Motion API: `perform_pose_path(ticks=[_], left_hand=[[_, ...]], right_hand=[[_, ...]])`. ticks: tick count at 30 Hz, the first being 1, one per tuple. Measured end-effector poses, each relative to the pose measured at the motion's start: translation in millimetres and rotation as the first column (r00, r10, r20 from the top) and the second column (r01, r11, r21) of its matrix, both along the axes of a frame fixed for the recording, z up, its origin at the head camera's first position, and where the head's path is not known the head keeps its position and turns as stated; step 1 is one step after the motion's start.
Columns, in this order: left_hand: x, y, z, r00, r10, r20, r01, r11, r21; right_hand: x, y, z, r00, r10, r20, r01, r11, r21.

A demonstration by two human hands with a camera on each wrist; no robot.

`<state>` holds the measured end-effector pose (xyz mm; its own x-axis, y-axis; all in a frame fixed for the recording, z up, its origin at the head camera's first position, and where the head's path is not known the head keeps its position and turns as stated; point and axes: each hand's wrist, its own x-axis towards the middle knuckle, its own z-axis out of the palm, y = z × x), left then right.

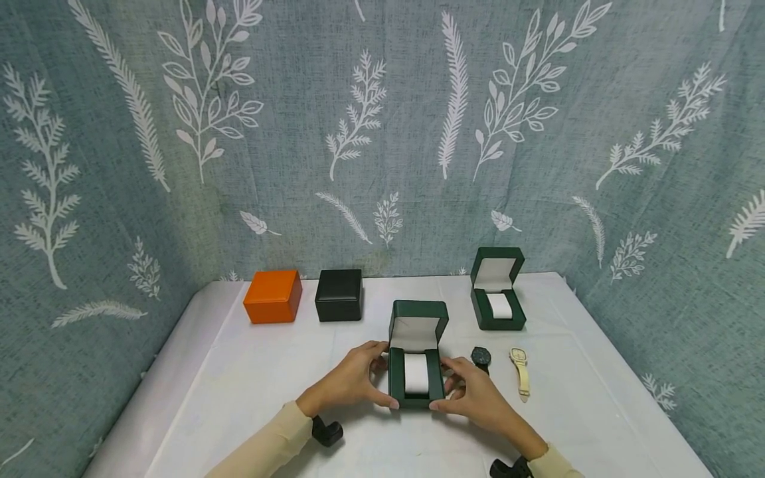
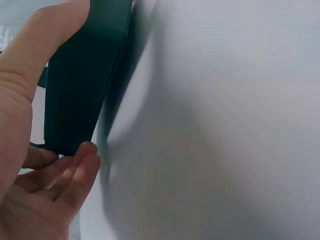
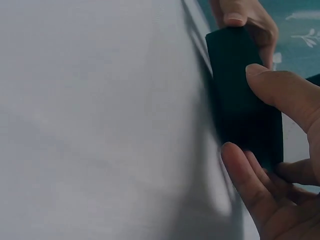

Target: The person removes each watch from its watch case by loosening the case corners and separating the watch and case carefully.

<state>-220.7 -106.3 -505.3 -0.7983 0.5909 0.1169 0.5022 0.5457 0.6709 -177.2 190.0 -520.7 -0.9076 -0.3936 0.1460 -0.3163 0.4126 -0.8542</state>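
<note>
An opened dark green watch box (image 1: 396, 380) with its lid raised stands between both hands, a white cushion (image 1: 416, 373) inside it. My left hand (image 1: 354, 377) holds its left side, thumb at the front corner and fingers farther back. On the opposite side my right hand (image 1: 481, 397) grips it the same way. In the left wrist view the thumb lies on the green front of the box (image 2: 82, 80), with fingertips at its lower edge. The right wrist view shows thumb and fingers around the box (image 3: 232, 85), and the other hand's thumb at its far end.
A black watch (image 1: 481, 356) lies just beyond the right hand, beside a gold-coloured watch (image 1: 520, 370). Behind them stands another opened green watch box (image 1: 481, 320). An orange box (image 1: 271, 297) and a black box (image 1: 339, 295), both closed, stand at the back left. Patterned cloth surrounds the white table.
</note>
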Motion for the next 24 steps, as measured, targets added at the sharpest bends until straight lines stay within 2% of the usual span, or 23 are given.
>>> perform_pose_path(ticks=[5, 10, 15, 24], left_hand=[[-13.6, 3.6, 7.6, 1.000, -0.015, -0.025, 0.015, 1.000, 0.021], [-37.3, 12.2, 20.6, 0.999, -0.038, -0.029, 0.039, 0.999, 0.026], [-59.2, 22.7, 30.0, 0.999, -0.046, -0.007, 0.046, 0.996, 0.071], [-89.2, 41.6, 30.1, 0.997, -0.036, 0.061, 0.027, 0.989, 0.147]], right_hand=[[-11.0, 4.2, 10.5, 0.999, -0.032, -0.042, 0.034, 0.998, 0.052], [-25.5, 10.8, 24.1, 0.994, -0.082, -0.077, 0.088, 0.993, 0.080], [-42.6, 20.6, 38.0, 0.987, -0.109, -0.116, 0.123, 0.985, 0.117], [-76.4, 37.4, 48.2, 0.983, -0.138, -0.123, 0.160, 0.969, 0.189]])
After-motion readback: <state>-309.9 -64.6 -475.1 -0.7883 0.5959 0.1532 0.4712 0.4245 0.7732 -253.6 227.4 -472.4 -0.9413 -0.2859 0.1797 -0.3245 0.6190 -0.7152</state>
